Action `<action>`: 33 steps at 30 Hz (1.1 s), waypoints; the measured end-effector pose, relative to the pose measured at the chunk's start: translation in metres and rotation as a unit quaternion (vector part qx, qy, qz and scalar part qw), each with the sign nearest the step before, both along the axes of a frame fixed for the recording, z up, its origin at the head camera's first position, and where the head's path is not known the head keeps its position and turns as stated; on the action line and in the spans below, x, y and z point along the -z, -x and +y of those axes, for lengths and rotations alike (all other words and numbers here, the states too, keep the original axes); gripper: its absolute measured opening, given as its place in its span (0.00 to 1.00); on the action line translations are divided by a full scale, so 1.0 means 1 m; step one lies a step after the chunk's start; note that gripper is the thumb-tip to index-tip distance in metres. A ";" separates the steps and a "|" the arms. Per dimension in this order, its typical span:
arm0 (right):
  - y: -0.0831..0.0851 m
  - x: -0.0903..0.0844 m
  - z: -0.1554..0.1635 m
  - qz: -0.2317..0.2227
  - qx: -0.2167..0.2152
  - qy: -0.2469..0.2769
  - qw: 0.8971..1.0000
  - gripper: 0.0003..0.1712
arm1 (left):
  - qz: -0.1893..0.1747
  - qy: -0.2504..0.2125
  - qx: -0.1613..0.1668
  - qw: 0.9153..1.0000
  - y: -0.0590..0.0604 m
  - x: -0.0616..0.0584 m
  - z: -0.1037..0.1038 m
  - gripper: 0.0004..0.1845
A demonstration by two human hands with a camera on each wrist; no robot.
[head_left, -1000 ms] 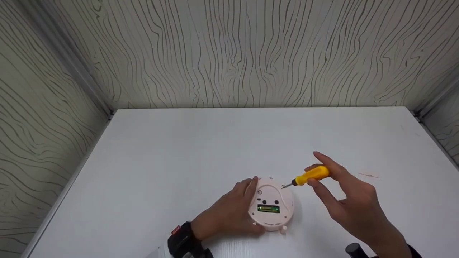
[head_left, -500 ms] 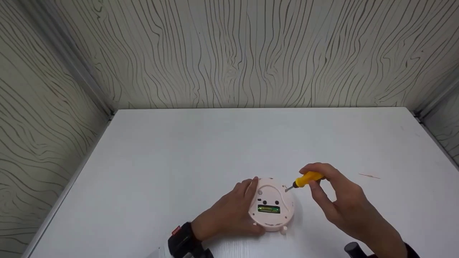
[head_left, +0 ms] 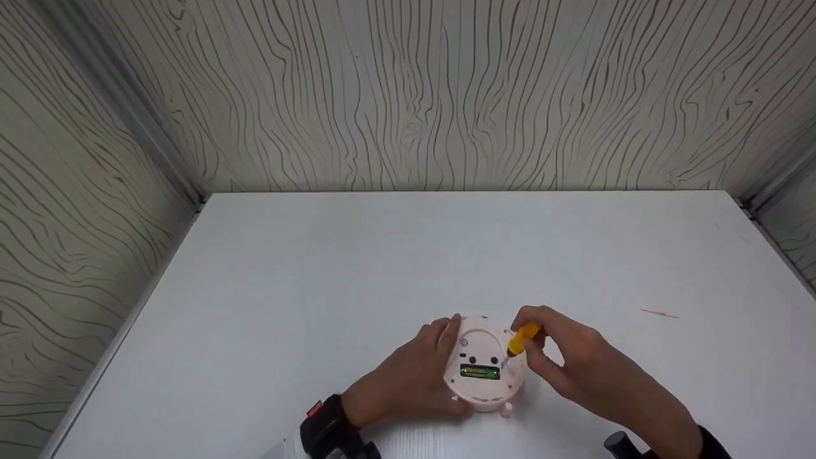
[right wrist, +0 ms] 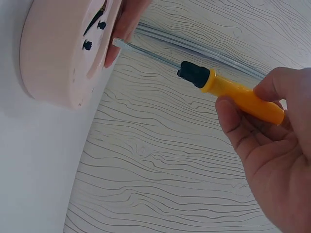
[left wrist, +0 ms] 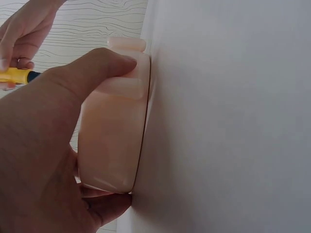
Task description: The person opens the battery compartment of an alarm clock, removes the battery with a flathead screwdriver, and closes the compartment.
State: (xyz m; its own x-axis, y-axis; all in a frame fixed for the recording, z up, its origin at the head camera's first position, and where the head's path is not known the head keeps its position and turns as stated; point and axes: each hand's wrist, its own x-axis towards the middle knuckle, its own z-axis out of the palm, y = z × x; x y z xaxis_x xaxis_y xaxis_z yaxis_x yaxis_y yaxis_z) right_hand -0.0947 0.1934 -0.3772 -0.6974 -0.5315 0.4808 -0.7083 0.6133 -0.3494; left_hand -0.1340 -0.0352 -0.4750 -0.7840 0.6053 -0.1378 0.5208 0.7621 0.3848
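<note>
A pale pink round clock [head_left: 481, 390] lies face down on the white table, its back turned up. A green battery [head_left: 479, 371] shows in the uncovered slot there, below two dark knobs. My left hand [head_left: 414, 370] grips the clock's left side; in the left wrist view the thumb lies along the side wall [left wrist: 112, 141] by a small foot. My right hand [head_left: 577, 357] pinches the yellow handle of a flat-blade screwdriver [right wrist: 238, 94]. Its blade points down over the clock's back, right of the battery; in the right wrist view the tip appears clear of the surface.
The white tabletop [head_left: 357, 255] stretches behind and to both sides of the clock. A thin reddish mark [head_left: 660, 313] lies on it at the right. Wood-grain panels [head_left: 408, 95] enclose the back and sides. Dark straps with devices sit on both wrists.
My right hand has moved left and toward me with the screwdriver, bringing the tip from the clock's upper right to beside the battery slot. The left hand and the clock stay put.
</note>
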 end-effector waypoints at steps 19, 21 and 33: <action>0.006 0.015 -0.004 -0.052 -0.001 -0.016 0.999 0.21 | 0.002 0.011 0.017 1.000 0.000 -0.004 -0.002 0.65; 0.005 0.014 -0.005 -0.057 0.008 -0.023 0.998 0.21 | 0.000 0.011 0.017 1.000 0.000 -0.005 -0.002 0.65; 0.002 0.014 -0.009 -0.087 0.004 -0.038 0.995 0.20 | 0.000 0.002 0.019 1.000 0.000 -0.004 -0.001 0.65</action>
State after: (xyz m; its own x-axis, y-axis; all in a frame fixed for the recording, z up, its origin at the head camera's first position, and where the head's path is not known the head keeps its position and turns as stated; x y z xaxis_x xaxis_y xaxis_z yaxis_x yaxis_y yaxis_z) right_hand -0.0964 0.1849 -0.3912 -0.7703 -0.5565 0.3114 -0.6369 0.6473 -0.4187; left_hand -0.1341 -0.0362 -0.4712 -0.7601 0.6347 -0.1390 0.5502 0.7426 0.3819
